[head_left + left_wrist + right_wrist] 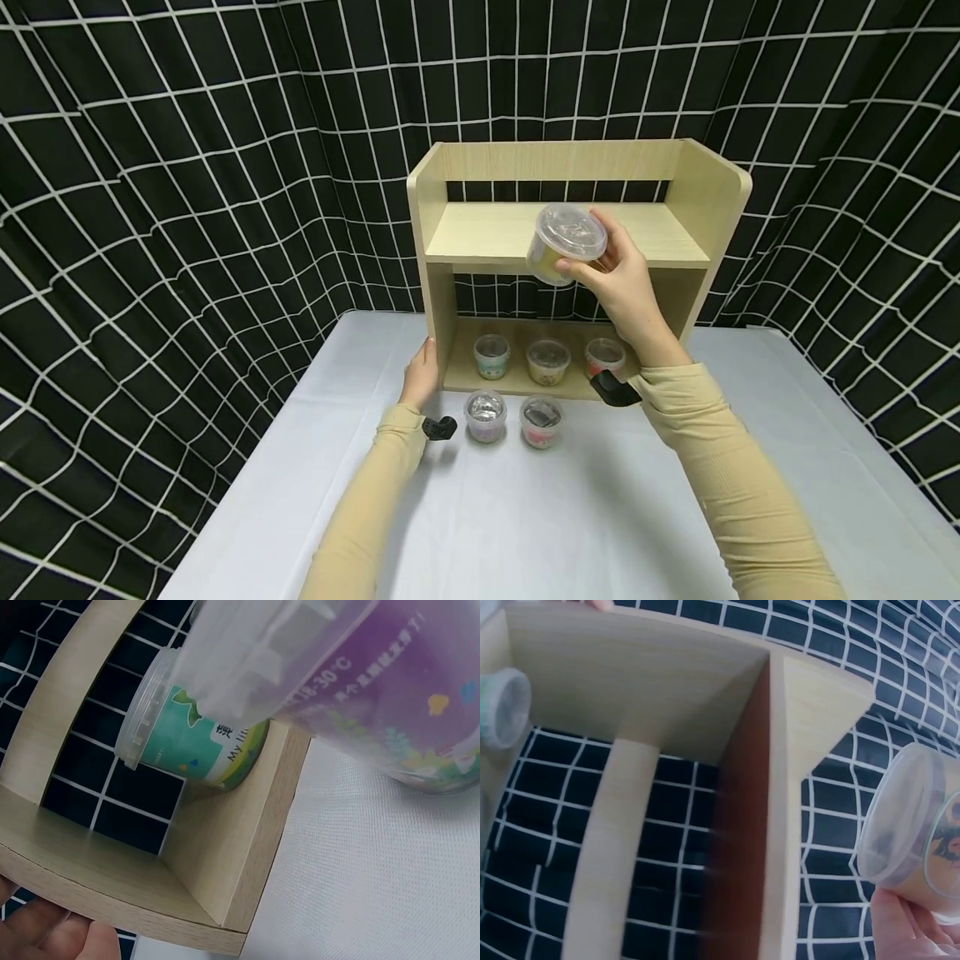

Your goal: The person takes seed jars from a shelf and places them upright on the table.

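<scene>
In the head view my right hand [622,283] grips a clear-lidded plastic tub [572,233] with a yellowish body, thumb on the near side. The tub is tilted and held in front of the upper board of a light wooden two-tier shelf [480,229]. The right wrist view shows the same tub [900,825] beside the fingers [896,922]. My left hand [421,373] touches the outer face of the shelf's left side panel [435,292], low down. Its fingertips [67,937] show along that panel in the left wrist view.
On the lower board stand a teal tub [492,357], a cream tub [547,362] and a red tub [604,357]. A purple tub [485,417] and a pink tub [541,422] stand on the white tablecloth [510,517] in front. Black grid-patterned curtain [225,167] surrounds the table.
</scene>
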A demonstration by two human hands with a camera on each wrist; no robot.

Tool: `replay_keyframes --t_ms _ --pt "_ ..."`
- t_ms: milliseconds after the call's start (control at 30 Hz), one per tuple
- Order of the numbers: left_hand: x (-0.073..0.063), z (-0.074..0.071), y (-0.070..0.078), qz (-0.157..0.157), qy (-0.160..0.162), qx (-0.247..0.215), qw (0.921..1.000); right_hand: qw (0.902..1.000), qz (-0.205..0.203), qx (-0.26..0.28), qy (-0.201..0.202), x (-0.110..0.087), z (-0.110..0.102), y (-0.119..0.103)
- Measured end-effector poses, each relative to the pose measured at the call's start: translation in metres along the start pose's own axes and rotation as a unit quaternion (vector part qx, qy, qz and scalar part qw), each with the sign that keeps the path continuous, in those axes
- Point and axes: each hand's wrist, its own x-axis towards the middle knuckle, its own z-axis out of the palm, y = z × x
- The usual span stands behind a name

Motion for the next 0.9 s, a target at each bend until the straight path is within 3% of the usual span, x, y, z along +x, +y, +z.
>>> replay_keyframes --t_ms 367,633,900 --pt "-0.001 0.0 0.001 -0.016 -0.007 -0.01 0.9998 0.9971 0.055 -0.053 -0.001 -0.047 -0.022 0.031" --pt "0.0 0.0 0.0 -0.025 -0.013 -0.013 0.9995 0.9929 0.088 -0.079 0.015 -0.069 -0.044 0.057" --pt "-0.001 0.0 0.001 -0.024 -0.013 -0.015 0.9995 0.9874 0.133 -0.085 -0.011 -0.091 -0.064 0.084"
